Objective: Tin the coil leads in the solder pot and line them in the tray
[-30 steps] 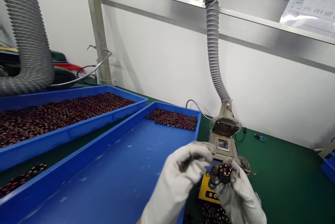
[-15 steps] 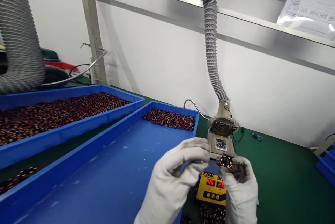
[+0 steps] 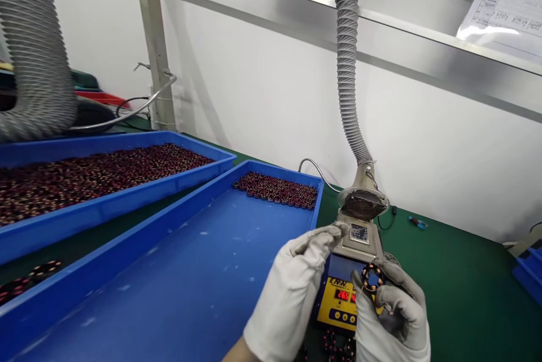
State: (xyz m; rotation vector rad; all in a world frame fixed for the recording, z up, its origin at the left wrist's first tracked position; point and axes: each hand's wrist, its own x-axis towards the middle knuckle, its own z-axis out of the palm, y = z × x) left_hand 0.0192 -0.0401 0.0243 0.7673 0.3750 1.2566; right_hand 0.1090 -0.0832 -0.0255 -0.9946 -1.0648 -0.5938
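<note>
Between the fingertips of my right hand (image 3: 400, 314) a small dark ring-shaped coil (image 3: 365, 278) with copper-coloured spots stands upright, its open centre facing me. My left hand (image 3: 294, 286) is closed, thumb and fingers pressed together at the left edge of a metal pot housing; whether they pinch anything is hidden. Behind both hands, the square pot (image 3: 359, 232) shows a shiny, speckled surface. Below it, a yellow control panel (image 3: 332, 312) with red digits is partly covered by my right hand. Several similar rings (image 3: 330, 342) lie on the bench under the panel. White gloves cover both hands.
A long blue tray (image 3: 178, 288) at left holds packed rings (image 3: 277, 190) at its far end. Another blue tray (image 3: 122, 198) beyond it is full of rings. A fume hood (image 3: 363, 204) on a grey hose hangs over the pot. Small blue-handled cutters (image 3: 418, 223) lie at right.
My right hand has moved slightly down and right, turning the ring so that its hole shows. My left hand's fingers have closed together near the pot. The panel digits differ.
</note>
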